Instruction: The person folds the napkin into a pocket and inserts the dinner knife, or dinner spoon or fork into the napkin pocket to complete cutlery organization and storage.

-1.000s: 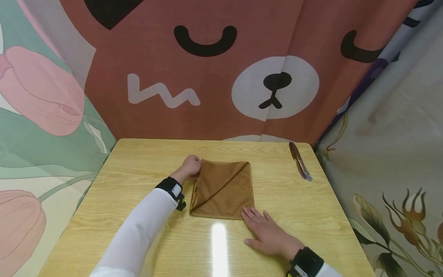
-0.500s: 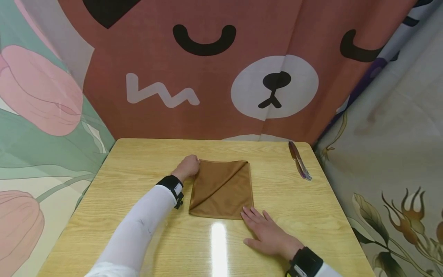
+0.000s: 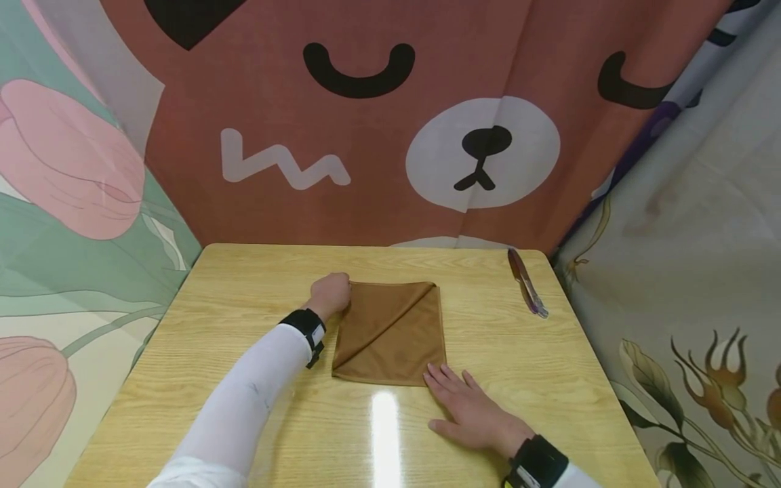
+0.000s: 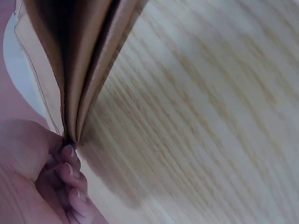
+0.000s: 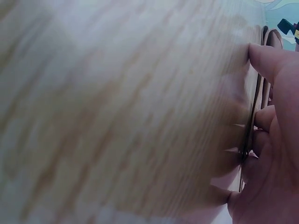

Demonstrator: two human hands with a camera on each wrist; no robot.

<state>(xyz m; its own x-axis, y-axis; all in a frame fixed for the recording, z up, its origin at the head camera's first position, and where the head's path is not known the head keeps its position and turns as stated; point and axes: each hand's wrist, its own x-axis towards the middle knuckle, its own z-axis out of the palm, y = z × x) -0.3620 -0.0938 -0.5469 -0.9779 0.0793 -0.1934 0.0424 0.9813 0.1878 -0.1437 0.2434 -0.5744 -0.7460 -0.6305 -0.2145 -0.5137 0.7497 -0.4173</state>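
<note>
A brown cloth, folded into a square with a diagonal fold line across its top, lies on the wooden table. At its far left corner my left hand pinches the layers between thumb and curled fingers. The left wrist view shows several stacked layers of the cloth meeting at that grip, the fingertips bent below it. My right hand rests with straight, spread fingers, its fingertips on the near right corner of the cloth. From the right wrist, the hand appears along the cloth's thin edge.
Toward the table's back right corner lies a slim brown and purple item with a clear end. A bright light reflection crosses the table near its front. Printed curtains hang behind the table and at both sides.
My left hand has shifted slightly left, drawing the far left corner outward, and the cloth's left edge looks straighter and flatter. The right hand stays on its corner.
</note>
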